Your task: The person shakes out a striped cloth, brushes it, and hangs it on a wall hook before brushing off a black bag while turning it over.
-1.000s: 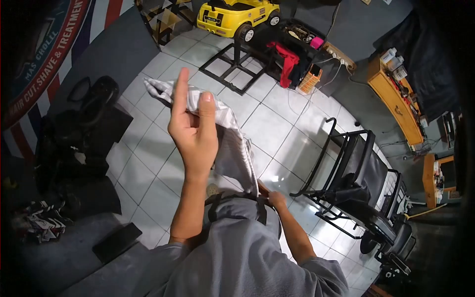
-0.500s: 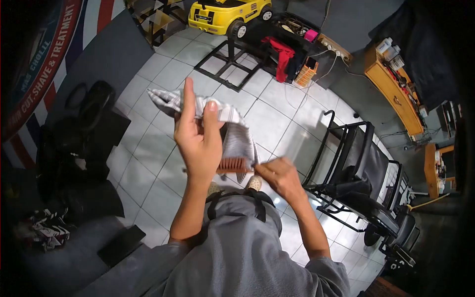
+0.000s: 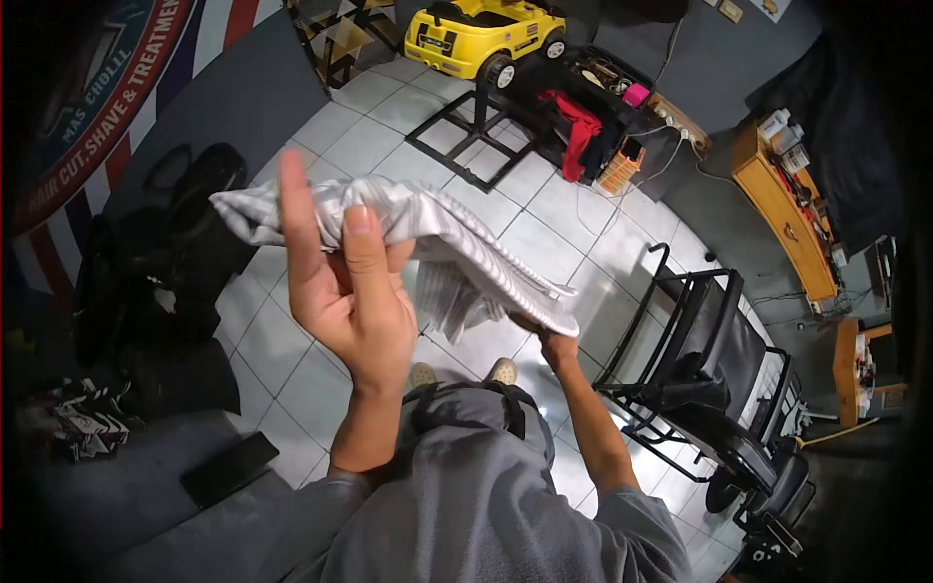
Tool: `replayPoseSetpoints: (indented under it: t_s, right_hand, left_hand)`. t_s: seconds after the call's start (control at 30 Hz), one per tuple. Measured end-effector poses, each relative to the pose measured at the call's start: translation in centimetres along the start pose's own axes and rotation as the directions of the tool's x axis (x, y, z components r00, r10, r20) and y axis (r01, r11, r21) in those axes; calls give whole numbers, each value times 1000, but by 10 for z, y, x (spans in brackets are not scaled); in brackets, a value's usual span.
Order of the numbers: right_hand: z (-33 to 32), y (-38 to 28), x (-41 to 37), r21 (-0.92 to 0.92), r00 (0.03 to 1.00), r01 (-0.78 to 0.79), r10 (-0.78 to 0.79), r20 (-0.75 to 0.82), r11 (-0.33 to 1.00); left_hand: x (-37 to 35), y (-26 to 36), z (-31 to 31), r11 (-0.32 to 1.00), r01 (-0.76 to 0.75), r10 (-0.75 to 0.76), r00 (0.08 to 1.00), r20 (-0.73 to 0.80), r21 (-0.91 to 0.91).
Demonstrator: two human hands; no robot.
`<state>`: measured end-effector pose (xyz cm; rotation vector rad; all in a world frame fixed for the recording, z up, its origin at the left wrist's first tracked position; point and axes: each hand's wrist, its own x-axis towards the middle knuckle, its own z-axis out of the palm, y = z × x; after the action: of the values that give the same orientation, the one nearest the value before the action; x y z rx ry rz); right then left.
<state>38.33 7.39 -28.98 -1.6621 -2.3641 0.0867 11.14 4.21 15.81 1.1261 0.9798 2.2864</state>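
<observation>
A grey-and-white striped cloth (image 3: 389, 209) hangs from my left hand (image 3: 364, 311), draped over the fingers and sagging to the right. The left thumb presses on it while the index finger points up. My right hand (image 3: 558, 348) is lower and to the right, at the cloth's far end. The cloth covers most of its fingers. A dark brown bit by those fingers looks like part of the brush seen there half a second ago; its bristles are hidden now.
A black-framed barber chair (image 3: 705, 350) stands at right. Ahead are a black metal floor frame (image 3: 476, 136), a yellow toy car (image 3: 481, 39) and a red cloth (image 3: 580, 131). Wooden shelves (image 3: 787, 209) hold bottles on the right. Dark seating (image 3: 185, 379) is at left.
My left hand and the cloth have moved left and nearer. My right hand has shifted slightly right and behind the cloth, and the brown brush has gone largely out of sight.
</observation>
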Motion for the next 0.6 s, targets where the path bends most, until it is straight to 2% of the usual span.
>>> replayPoseSetpoints:
  t_s: [0.03, 0.07, 0.13, 0.2, 0.27, 0.33, 0.4, 0.43, 0.5, 0.6]
  right_hand:
    - [-12, -8, -13, 174, 931, -284, 227, 287, 943]
    - [-5, -7, -26, 43, 916, -236, 208, 343, 971]
    - [5, -18, -49, 60, 949, -187, 164, 268, 981]
    - [-24, -45, -46, 77, 824, -181, 108, 556, 981]
    - [-81, -88, -37, 240, 796, -169, -11, 606, 956]
    - [-153, -136, -13, 387, 772, -46, -214, 599, 921]
    - [-194, -172, -4, 536, 915, 64, -264, 306, 842]
    - [-203, -186, -1, 543, 962, 83, -210, 177, 836]
    - [-203, -204, 9, 549, 993, 117, -98, -63, 828]
    - [-162, -196, 39, 549, 988, 89, -4, -154, 831]
  left_hand:
    - [2, 0, 4, 1000, -18, 18, 1000, -1, 19]
    - [4, -1, 8, 999, -37, 37, 999, -1, 36]
    - [3, -18, 13, 998, 38, -38, 999, -7, 49]
    - [-4, -37, 20, 994, 82, -88, 994, 70, 74]
    - [-15, -57, 32, 990, 111, -115, 992, 54, 87]
    - [-32, -71, 42, 982, 166, -168, 986, 14, 92]
    - [-48, -77, 48, 977, 200, -200, 980, -6, 74]
    - [-55, -79, 49, 979, 189, -189, 982, -8, 80]
    - [-66, -76, 49, 982, 169, -167, 986, -29, 87]
    - [-69, -63, 48, 983, 183, -182, 980, -76, 2]
